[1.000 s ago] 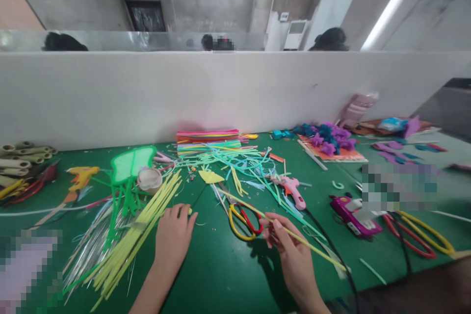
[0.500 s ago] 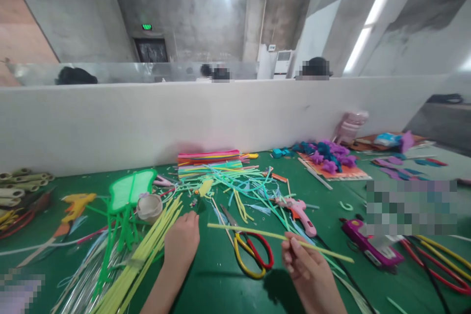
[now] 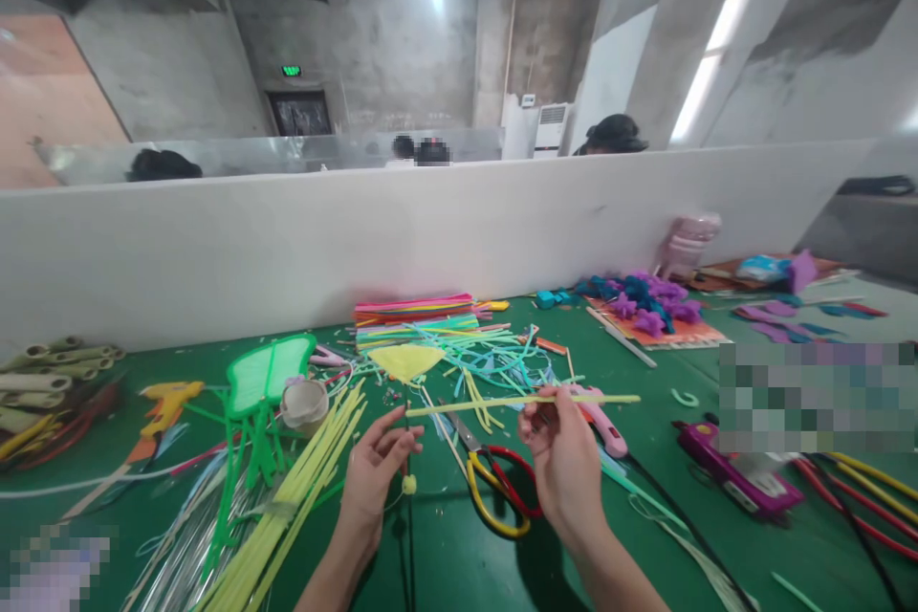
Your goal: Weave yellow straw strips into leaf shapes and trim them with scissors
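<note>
My left hand [image 3: 377, 464] is closed on a thin dark stem that stands upright, with a yellow fan-shaped piece [image 3: 407, 362] at its top and a small yellow knot [image 3: 409, 485] lower down. Between the fingers of my right hand [image 3: 566, 454] is a yellow-green pipe cleaner [image 3: 488, 404], held nearly level. Its left end reaches the stem at my left fingertips; whether they touch is unclear. Scissors [image 3: 494, 488] with red and yellow handles lie on the table between my hands. A bundle of similar yellow-green pipe cleaners [image 3: 305, 473] lies left of my left hand.
A pink glue gun [image 3: 606, 426] lies beyond my right hand, an orange-yellow one [image 3: 168, 402] at far left. A green frame-like piece [image 3: 269, 373] and a small cup [image 3: 305, 402] stand left. Coloured pipe cleaners [image 3: 412, 311] lie along the white partition [image 3: 287, 258]. Purple flowers [image 3: 649, 320] sit back right.
My left hand has come up from beside the bundle, lifting the stem with the yellow piece. My right hand has moved up and left, bringing the pipe cleaner's end to the stem.
</note>
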A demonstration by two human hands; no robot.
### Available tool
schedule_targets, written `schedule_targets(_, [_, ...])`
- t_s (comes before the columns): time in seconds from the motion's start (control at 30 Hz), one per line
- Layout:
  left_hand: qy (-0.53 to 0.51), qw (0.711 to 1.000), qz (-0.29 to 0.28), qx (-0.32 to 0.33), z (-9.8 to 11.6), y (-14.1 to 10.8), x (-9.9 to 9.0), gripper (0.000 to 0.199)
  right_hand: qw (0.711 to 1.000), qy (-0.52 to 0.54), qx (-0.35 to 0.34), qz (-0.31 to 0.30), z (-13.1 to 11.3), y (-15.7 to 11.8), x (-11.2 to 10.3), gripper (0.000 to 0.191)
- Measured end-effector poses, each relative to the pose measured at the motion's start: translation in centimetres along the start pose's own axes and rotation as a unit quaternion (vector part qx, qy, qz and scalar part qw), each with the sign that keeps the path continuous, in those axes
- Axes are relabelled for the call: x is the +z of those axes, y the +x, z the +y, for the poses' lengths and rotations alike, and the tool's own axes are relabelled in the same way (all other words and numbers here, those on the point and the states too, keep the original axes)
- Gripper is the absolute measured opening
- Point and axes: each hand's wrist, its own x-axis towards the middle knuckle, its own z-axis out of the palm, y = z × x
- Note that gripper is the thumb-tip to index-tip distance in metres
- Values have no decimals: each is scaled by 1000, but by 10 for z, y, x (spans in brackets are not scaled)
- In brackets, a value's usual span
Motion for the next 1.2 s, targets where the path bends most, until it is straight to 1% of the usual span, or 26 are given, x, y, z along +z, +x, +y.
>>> schedule_targets(0.1, [-63, 997, 18, -49, 1, -8, -6, 61, 998, -51, -28, -12, 5, -4, 0, 31])
schedule_targets(0.2, [-78, 996, 13, -52, 5, -14, -11, 61, 995, -82, -59, -13, 11, -3, -4, 33])
schedule_targets(0.27, [-51, 998, 13, -32, 5, -17, -11, 54, 992, -100, -75, -18, 17, 2, -7, 35])
schedule_targets(0.37, [56, 998, 32, -3, -1, -16, -10, 41, 988, -122, -95, -20, 29, 10, -13, 34])
schedule_targets(0.43, [108, 993, 44, 2, -8, -14, -10, 37, 987, -128, -97, -21, 36, 12, -16, 34])
schedule_targets(0.5, [120, 992, 47, -1, -14, -11, -11, 35, 986, -134, -87, -39, 41, 11, -18, 37])
schedule_targets(0.6, [115, 992, 50, -9, -19, -7, -13, 35, 988, -132, -39, -74, 45, 7, -18, 38])
schedule_targets(0.73, [102, 993, 59, -19, -20, -5, -15, 43, 987, -133, 24, -81, 48, 5, -18, 34])
schedule_targets(0.9, [67, 994, 76, -44, -19, -1, -15, 49, 981, -154, 61, -104, 54, 9, -21, 41])
schedule_targets(1.0, [46, 995, 65, -62, -17, 2, -17, 51, 981, -137, 82, -106, 60, 12, -21, 41])
schedule_targets(1.2, [49, 996, 27, -75, -17, 3, -16, 58, 978, -128, 120, -115, 66, 11, -19, 43])
